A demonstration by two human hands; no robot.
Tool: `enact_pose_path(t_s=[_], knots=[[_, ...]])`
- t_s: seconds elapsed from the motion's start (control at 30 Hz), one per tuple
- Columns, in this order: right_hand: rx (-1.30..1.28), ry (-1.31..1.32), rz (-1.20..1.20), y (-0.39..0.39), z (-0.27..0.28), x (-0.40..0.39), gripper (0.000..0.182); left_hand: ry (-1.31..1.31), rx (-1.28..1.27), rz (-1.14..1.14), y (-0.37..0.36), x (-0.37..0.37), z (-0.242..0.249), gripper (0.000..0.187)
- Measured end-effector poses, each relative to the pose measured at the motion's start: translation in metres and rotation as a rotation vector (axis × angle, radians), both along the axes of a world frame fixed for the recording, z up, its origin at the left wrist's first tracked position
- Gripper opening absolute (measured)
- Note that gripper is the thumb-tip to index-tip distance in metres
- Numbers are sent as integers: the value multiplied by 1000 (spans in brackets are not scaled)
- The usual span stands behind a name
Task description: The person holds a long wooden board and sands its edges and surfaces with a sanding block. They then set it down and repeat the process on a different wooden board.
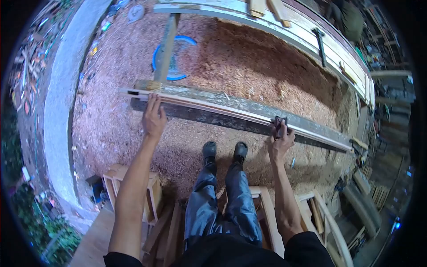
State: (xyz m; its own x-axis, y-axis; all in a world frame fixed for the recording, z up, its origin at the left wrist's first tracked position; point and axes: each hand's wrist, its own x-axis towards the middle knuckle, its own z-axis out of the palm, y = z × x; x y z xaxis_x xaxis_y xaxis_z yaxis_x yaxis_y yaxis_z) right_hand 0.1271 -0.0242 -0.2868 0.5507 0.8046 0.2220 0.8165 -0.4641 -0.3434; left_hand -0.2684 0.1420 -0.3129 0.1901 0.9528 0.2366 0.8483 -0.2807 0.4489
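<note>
A long, pale wooden strip [213,105] with a groove along it lies across a weathered beam [200,116]. My left hand [154,116] is at the strip's left end, its fingers over the edge and the thumb on the near side, gripping it. Near the strip's right part, my right hand [281,141] is closed around a small dark block [279,124], which sits on top of the strip. Too little of the block shows past my fingers to tell its exact kind.
Beyond the beam stands a long workbench [302,38] with a hammer [320,44] and wood pieces [279,12]. A blue hoop [194,41] lies on shavings. Wooden frames [153,191] stand near my legs. A concrete curb [66,89] runs along the left.
</note>
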Motion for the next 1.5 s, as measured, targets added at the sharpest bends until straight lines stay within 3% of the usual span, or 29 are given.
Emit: enact_pose_path(t_s=[0.07, 0.13, 0.2, 0.3, 0.4, 0.5, 0.53, 0.63, 0.67, 0.77, 0.83, 0.9, 0.93, 1.03, 1.1, 1.13, 1.17, 1.27, 1.37, 1.4, 1.5], knots=[[144, 103, 157, 10, -7, -8, 48, -4, 38, 9, -2, 1, -1, 38], [175, 397, 470, 52, 9, -54, 37, -11, 51, 30, -1, 4, 2, 37], [46, 146, 805, 84, 17, -94, 44, -25, 29, 62, 0, 7, 5, 37], [-96, 166, 907, 106, 33, -92, 47, 2, -32, 69, -3, 8, 9, 43], [-182, 273, 899, 65, 49, -20, 43, 51, 91, 234, 1, 12, 3, 61], [-343, 234, 899, 26, 50, 55, 45, -163, -54, 680, 22, -2, -19, 82], [-331, 260, 901, 22, 46, 59, 46, -224, -73, 688, 30, -15, -32, 95], [-294, 218, 992, 48, 35, 40, 48, -504, -324, 654, 34, -19, 6, 97], [-249, 245, 1011, 63, 36, 15, 50, -521, -239, 718, 35, -17, -11, 86], [-190, 347, 1115, 122, 34, -62, 53, -857, -311, 668, 37, -19, -46, 74], [-172, 394, 1140, 152, 24, -98, 50, -826, -305, 808, 31, 10, -24, 69], [-169, 341, 1219, 159, 28, -90, 49, -711, -225, 902, 20, 35, -18, 72], [-177, 320, 1222, 150, 29, -71, 49, -875, -362, 819, 13, 37, -23, 75], [-286, 220, 1198, 94, 42, 27, 51, -739, -179, 857, -10, 91, -39, 78], [-322, 259, 1120, 68, 40, 83, 49, -1043, -287, 818, -22, 121, -27, 77], [-325, 236, 1109, 63, 38, 99, 48, -944, -304, 974, -22, 140, -14, 70], [-332, 218, 1096, 59, 35, 108, 47, -994, -332, 961, -22, 142, -7, 68], [-204, 172, 1173, 86, 31, 59, 45, -1175, -388, 876, -23, 143, 4, 63], [-108, 193, 1225, 130, 17, -21, 57, -1315, -346, 956, -27, 147, -10, 61], [-156, 242, 1167, 143, 10, -48, 60, -1219, -354, 931, -32, 144, -28, 62], [-269, 200, 1156, 152, 11, -56, 59, -519, -325, 903, -36, 160, 18, 61]])
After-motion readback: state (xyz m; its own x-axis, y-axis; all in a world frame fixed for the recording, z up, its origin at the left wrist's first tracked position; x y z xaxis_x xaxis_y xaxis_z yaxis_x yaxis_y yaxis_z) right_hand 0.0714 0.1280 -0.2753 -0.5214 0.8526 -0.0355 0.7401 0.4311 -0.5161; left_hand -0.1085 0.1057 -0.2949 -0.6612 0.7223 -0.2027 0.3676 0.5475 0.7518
